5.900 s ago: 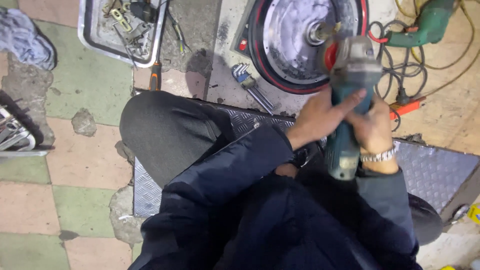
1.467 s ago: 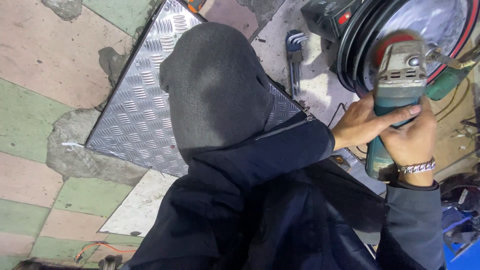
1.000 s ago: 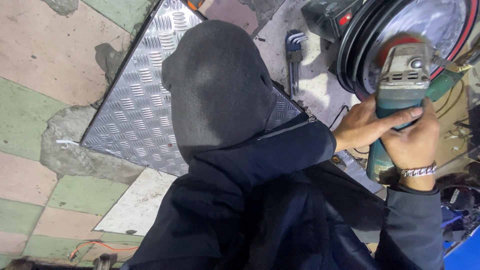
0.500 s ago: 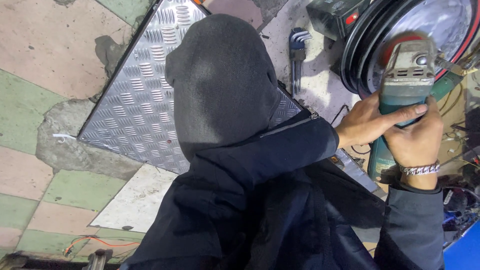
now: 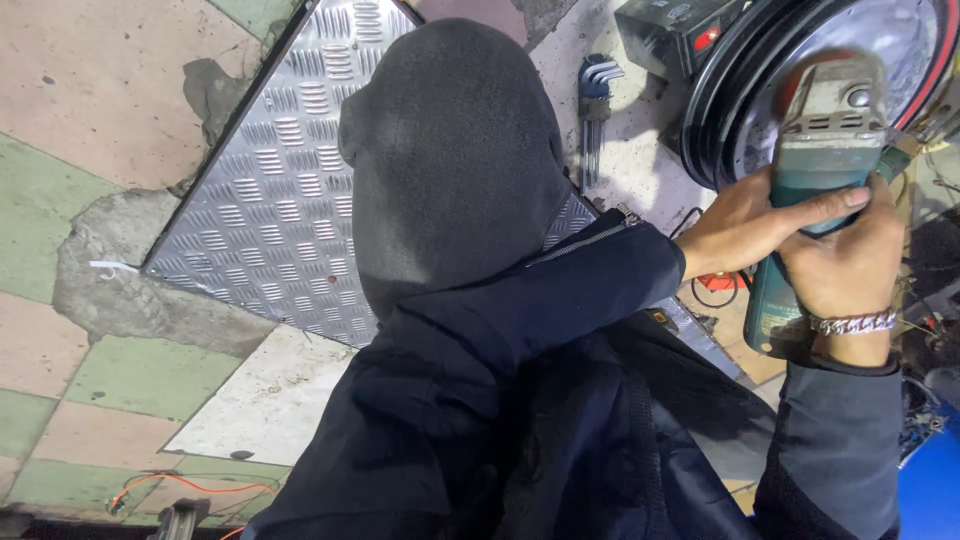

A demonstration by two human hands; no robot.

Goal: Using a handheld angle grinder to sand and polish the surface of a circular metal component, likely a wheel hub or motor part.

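Both my hands grip a green angle grinder (image 5: 800, 190) at the upper right. My left hand (image 5: 745, 225) wraps its body from the left, thumb along the top. My right hand (image 5: 850, 265), with a metal bracelet at the wrist, clasps it from the right. The grinder's grey head (image 5: 835, 95) rests against a round metal wheel (image 5: 790, 60) with a dark rim and a red edge. My knee in dark trousers (image 5: 450, 150) fills the middle, and my dark jacket sleeves cover the lower frame.
A set of hex keys (image 5: 595, 90) lies on the concrete left of the wheel. A dark box with a red button (image 5: 680, 35) stands beside it. A ribbed metal plate (image 5: 280, 190) lies under my knee. Tiled floor with broken patches (image 5: 90, 270) spreads left.
The view has drifted slightly, so the wheel and grinder sit a little further right and higher. My grip on the grinder is the same.
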